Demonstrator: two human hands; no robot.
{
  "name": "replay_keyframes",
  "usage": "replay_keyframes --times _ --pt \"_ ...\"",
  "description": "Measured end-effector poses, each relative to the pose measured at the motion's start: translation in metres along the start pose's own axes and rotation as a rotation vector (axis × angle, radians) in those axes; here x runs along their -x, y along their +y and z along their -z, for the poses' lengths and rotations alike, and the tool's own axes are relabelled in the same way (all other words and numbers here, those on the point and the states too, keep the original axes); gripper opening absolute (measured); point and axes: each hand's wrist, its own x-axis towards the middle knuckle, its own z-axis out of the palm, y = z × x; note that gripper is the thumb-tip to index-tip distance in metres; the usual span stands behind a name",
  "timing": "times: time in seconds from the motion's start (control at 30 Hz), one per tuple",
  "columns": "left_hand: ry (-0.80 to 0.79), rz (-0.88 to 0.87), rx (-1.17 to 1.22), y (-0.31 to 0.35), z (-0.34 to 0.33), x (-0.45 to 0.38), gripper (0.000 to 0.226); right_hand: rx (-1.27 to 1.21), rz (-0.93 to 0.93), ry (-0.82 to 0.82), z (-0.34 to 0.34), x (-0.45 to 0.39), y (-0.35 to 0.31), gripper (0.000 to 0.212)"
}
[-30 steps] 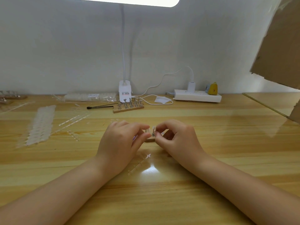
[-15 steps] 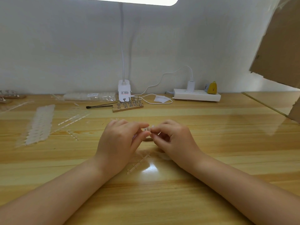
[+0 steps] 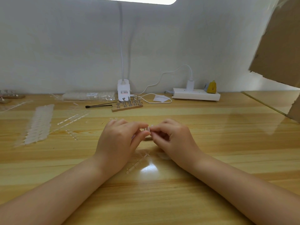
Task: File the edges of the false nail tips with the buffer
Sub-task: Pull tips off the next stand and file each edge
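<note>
At mid-table (image 3: 211, 159), two hands meet fingertip to fingertip. Left hand (image 3: 118, 142) and right hand (image 3: 172, 138) both have curled fingers pinching one small pale nail tip (image 3: 148, 128), too small to detail; a wooden strip (image 3: 148, 138) lies under them. No buffer clearly visible. One clear sprue (image 3: 138, 163) lies just before the hands. Behind: one stand (image 3: 127, 105), one brush (image 3: 99, 106), one lamp (image 3: 123, 90), one power strip (image 3: 195, 95); left, nail-tip rows (image 3: 39, 124).

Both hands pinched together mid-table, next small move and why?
Probably a short filing stroke. The left hand and right hand meet fingertip to fingertip around a small pale nail tip, above a small wooden block on the table. The buffer itself is hidden, so this is a guess.
</note>
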Motion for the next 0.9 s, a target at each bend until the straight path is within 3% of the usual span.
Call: replay_keyframes --times 0.57,0.8,0.9 --pt "-0.015 0.102 0.186 0.0042 0.0064 -0.0016 0.025 -0.012 0.127 -0.015 0.0056 0.0012 -0.0012 0.010" --pt "0.003 0.185 0.242 0.0075 0.0055 -0.0008 0.032 0.024 0.052 0.067 0.0043 -0.0011 -0.0042 0.007" --pt "0.001 0.220 0.272 0.0083 0.0066 -0.0018 0.007 0.043 0.060 0.060 0.0053 -0.0010 -0.0055 0.006"
